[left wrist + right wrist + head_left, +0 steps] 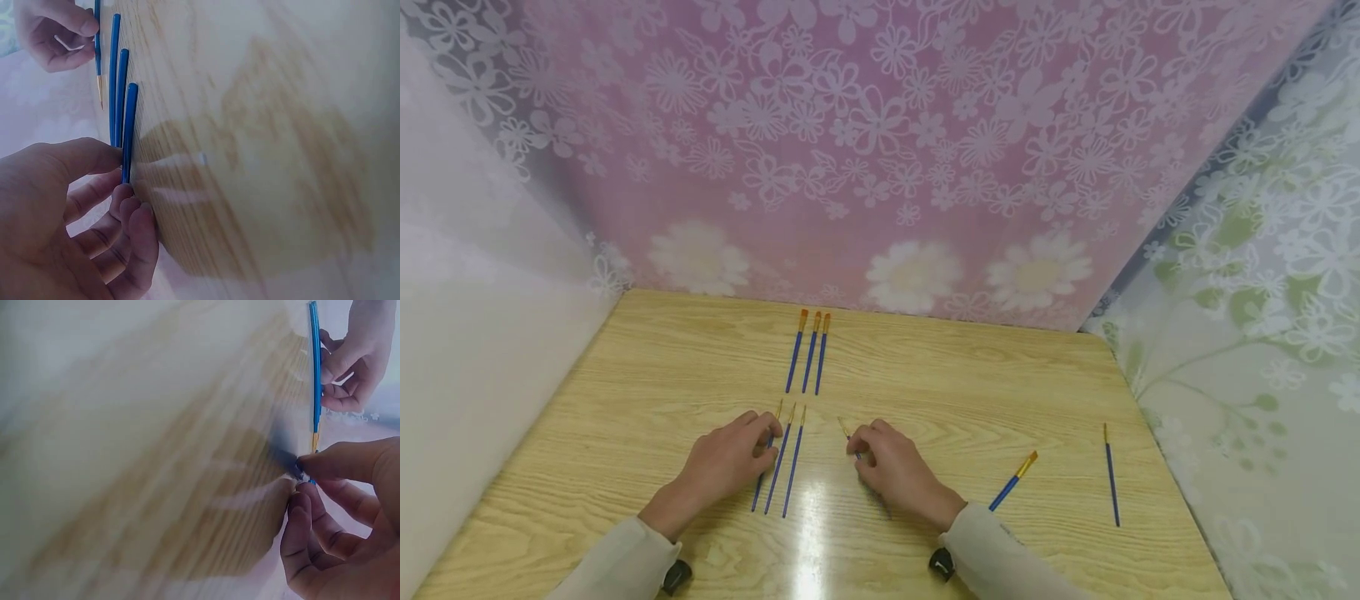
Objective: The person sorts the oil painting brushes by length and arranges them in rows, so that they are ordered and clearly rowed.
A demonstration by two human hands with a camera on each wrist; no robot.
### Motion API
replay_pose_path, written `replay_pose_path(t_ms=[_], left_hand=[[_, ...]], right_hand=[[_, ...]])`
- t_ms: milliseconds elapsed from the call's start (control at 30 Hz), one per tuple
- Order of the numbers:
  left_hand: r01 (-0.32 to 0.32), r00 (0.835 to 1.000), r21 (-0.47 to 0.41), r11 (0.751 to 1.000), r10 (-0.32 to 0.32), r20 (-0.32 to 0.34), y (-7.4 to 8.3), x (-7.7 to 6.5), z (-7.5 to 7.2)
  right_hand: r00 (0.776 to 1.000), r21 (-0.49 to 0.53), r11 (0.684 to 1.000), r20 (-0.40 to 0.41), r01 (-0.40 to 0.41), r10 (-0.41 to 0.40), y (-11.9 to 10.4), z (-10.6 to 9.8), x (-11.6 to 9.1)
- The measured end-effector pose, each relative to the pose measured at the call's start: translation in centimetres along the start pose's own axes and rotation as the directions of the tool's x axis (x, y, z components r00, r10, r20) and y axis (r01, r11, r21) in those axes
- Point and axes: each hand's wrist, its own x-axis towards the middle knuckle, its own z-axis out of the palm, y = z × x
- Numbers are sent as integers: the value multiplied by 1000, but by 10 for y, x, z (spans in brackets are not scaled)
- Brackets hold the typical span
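My left hand (726, 454) pinches the leftmost paintbrush (757, 495) of a row of three thin blue-handled ones on the table. Its thumb and fingertips close round the handle, as the left wrist view shows with that brush (130, 112) nearest. The middle brush (780, 460) and the right-hand brush (794, 460) of this row lie just beside it, bristles pointing away. To the right, my right hand (898, 467) pinches another thin paintbrush (843, 427) between thumb and fingers. That brush slants, tip toward the far left, its middle hidden behind the fingers.
Three wider paintbrushes (810, 354) lie side by side farther back. Beyond my right hand, a flat paintbrush (1015, 481) lies aslant, partly behind the sleeve, and a thin one (1112, 483) lies near the right edge. Flowered cloth (880, 167) walls the wooden table (955, 367).
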Motion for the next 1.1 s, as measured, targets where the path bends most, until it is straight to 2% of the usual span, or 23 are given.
replay_pose_path(t_ms=[300,667,900,1100], left_hand=[[-17,1000,-5,1000,17,-6,1,0,-1],[-25,1000,-2,1000,25,-9,0,-1,-1],[-21,1000,-6,1000,21,-1,1,-1,-1],[-8,1000,-7,1000,8,6,1,-1,-2]], right_hand=[[999,-86,995,-15,-45,44,6,-12,-2],[999,-137,990,-33,-41,37,8,-13,-1],[999,-78,997,-47,-29,25,9,-21,1],[998,39,999,-51,-29,31,6,-19,6]])
